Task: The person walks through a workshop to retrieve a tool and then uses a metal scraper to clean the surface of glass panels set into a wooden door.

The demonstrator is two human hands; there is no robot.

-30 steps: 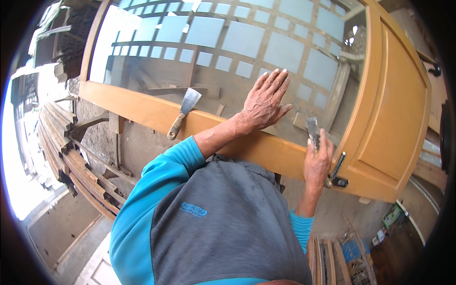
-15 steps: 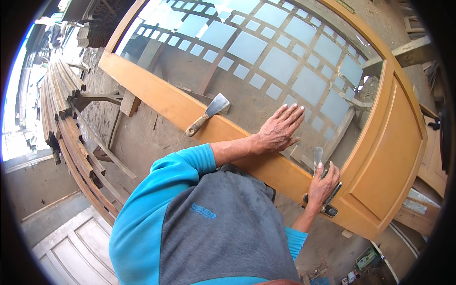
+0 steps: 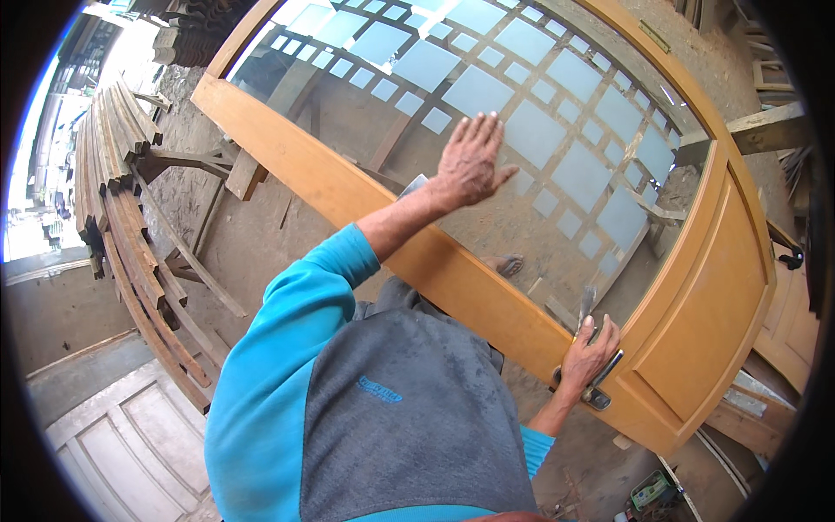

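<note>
A wooden door point(image 3: 522, 324) lies flat in front of me, with a large glass pane point(image 3: 452, 228) patterned in frosted squares. My left hand point(image 3: 472, 163) is open, palm down over the pane, fingers together and thumb out; whether it touches the glass I cannot tell. Under my left forearm, a wide putty knife point(image 3: 412, 186) shows only its blade. My right hand point(image 3: 591, 355) is closed on a narrow scraper point(image 3: 587, 302), its blade pointing away from me over the pane's near right corner. That hand sits at the door handle point(image 3: 606, 369), partly covering it.
Long curved-looking wooden strips point(image 3: 130, 252) are stacked at the left. A pale panelled door point(image 3: 139, 435) lies at the lower left. Wooden beams point(image 3: 770, 129) run under the door at the right. A foot point(image 3: 506, 264) shows through the glass.
My left hand has moved left and away from me across the glass, and its forearm now covers most of the wide putty knife. My right hand still holds the scraper, whose blade has turned slightly.
</note>
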